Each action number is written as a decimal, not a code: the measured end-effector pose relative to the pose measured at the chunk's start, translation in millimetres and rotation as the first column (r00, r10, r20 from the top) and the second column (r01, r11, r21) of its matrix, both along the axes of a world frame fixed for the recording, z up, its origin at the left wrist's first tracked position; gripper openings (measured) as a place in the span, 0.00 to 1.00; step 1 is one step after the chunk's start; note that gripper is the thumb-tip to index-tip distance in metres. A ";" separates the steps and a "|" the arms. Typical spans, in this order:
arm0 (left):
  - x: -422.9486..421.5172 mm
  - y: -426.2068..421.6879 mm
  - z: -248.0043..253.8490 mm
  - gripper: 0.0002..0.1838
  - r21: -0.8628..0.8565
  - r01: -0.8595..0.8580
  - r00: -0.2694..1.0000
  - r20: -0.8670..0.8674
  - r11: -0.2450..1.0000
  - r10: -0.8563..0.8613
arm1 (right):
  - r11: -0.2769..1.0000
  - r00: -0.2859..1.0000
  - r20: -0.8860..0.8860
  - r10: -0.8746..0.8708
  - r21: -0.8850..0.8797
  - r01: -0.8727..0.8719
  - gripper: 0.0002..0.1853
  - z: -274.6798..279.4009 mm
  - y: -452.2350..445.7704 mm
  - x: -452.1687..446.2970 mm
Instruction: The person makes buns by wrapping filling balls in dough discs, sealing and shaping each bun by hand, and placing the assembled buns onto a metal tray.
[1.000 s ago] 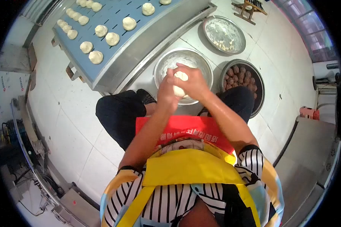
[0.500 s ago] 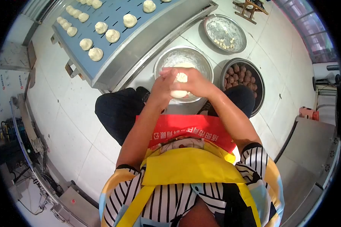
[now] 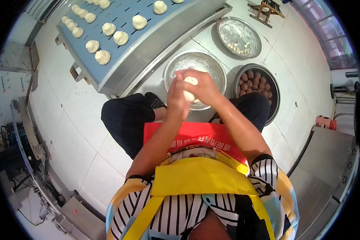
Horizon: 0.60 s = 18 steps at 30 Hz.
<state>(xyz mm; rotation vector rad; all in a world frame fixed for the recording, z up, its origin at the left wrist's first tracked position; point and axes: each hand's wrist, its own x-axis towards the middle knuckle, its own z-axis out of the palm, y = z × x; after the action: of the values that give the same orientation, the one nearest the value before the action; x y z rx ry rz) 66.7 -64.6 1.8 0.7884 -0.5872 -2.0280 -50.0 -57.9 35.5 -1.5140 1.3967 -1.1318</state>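
Note:
A white dough ball (image 3: pixel 189 96) is held between my two hands, above the metal bowl (image 3: pixel 174 65). My left hand (image 3: pixel 177 95) lies along its left side with the fingers together. Curved over the top and right side is my right hand (image 3: pixel 204 86). A bit of dough shows in the gap by the right thumb and forefinger. The palms and part of the ball are hidden. The bowl has white, floury smears on its inner wall.
At the upper left is a blue slotted conveyor (image 3: pixel 126 56) with several dough lumps (image 3: pixel 103 57). A black tub (image 3: pixel 274 108) of brown balls (image 3: pixel 255 83) stands right of the bowl. Behind it lies a floury pan (image 3: pixel 238 30) with crumbs. A small stool (image 3: pixel 264 14) stands further back.
My left hand has turned more upright and its fingers lie straighter against the dough ball. Less of the ball's lower part shows now. The right hand keeps nearly the same place.

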 end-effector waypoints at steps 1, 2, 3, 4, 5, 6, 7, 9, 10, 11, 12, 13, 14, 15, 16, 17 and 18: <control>6.8 -4.8 -2.3 0.30 -0.046 0.110 0.994 0.029 0.993 -0.108 | 0.998 0.994 0.098 0.051 -0.047 -0.047 0.18 -0.1 -0.2 -1.9; 16.6 -14.9 -1.0 0.27 -0.091 0.219 0.975 0.062 0.971 -0.214 | 0.996 0.990 0.117 0.077 0.029 -0.081 0.18 2.3 0.3 -4.5; 21.3 -19.6 0.9 0.25 -0.133 0.325 0.945 0.097 0.937 -0.314 | 0.988 0.985 0.137 0.103 0.103 -0.117 0.18 6.2 1.2 -7.6; 18.6 -16.7 3.2 0.25 -0.042 0.295 0.955 0.032 0.955 -0.294 | 0.972 0.979 0.159 0.129 0.174 -0.156 0.18 8.5 2.0 -8.3; 11.8 -13.4 3.1 0.29 -0.020 0.225 0.974 0.027 0.974 -0.224 | 0.989 0.996 0.042 0.079 0.126 -0.083 0.19 5.3 1.1 -7.1; 4.8 -9.9 1.7 0.33 0.001 0.150 0.988 0.025 0.989 -0.150 | 0.998 0.997 -0.069 0.023 0.067 -0.019 0.19 -2.6 0.5 -3.9; 2.7 -7.8 0.4 0.37 0.028 0.074 0.997 0.027 0.997 -0.075 | 0.999 0.984 -0.172 -0.039 0.005 0.041 0.20 -8.6 0.2 -0.8; 6.5 -7.9 -0.7 0.35 0.049 0.092 0.996 0.018 0.995 -0.093 | 0.999 0.992 -0.120 -0.028 0.026 0.031 0.26 -13.6 -0.7 1.9; 7.6 -11.2 -2.9 0.33 0.041 0.093 0.995 0.025 0.995 -0.094 | 0.999 0.995 -0.097 -0.024 0.033 0.027 0.29 -14.6 -2.5 0.8; 8.7 -14.1 -5.0 0.31 0.032 0.095 0.995 0.033 0.995 -0.096 | 0.990 0.967 -0.247 -0.070 -0.139 0.036 0.32 -13.3 -3.6 -1.3; 10.5 -15.7 -10.5 0.29 -0.061 0.046 0.990 0.137 0.997 -0.037 | 0.952 0.915 -0.380 -0.138 -0.307 0.017 0.35 -10.6 -4.3 -3.9; 12.1 -18.6 -18.2 0.28 -0.162 0.003 0.972 0.231 0.987 0.035 | 0.937 0.869 -0.461 -0.180 -0.350 0.009 0.37 -6.4 -3.3 -5.1; 12.4 -21.1 -18.1 0.26 -0.264 -0.035 0.942 0.314 0.964 0.120 | 0.920 0.813 -0.535 -0.229 -0.393 0.000 0.38 -1.4 -2.2 -5.9; 12.9 -22.2 -18.2 0.24 -0.296 -0.043 0.934 0.328 0.954 0.144 | 0.900 0.750 -0.598 -0.282 -0.436 -0.009 0.40 3.6 -1.1 -6.8; 13.2 -23.9 -18.2 0.23 -0.328 -0.046 0.926 0.341 0.944 0.164 | 0.940 0.729 -0.633 -0.259 -0.338 0.041 0.37 5.1 6.8 -2.4; 11.9 -26.0 -16.5 0.21 -0.362 -0.049 0.917 0.352 0.931 0.185 | 0.967 0.708 -0.667 -0.232 -0.238 0.092 0.34 6.4 10.4 -0.9; 10.1 -27.1 -17.6 0.21 -0.427 -0.043 0.882 0.409 0.903 0.235 | 0.961 0.698 -0.670 -0.252 -0.257 0.101 0.30 4.2 9.3 -0.7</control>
<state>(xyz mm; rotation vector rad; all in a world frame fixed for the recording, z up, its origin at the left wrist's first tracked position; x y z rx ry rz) 76.8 -91.7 -15.8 1.0156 -1.1422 -1.5059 -50.7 -48.6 39.6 -2.1321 2.0166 -0.8425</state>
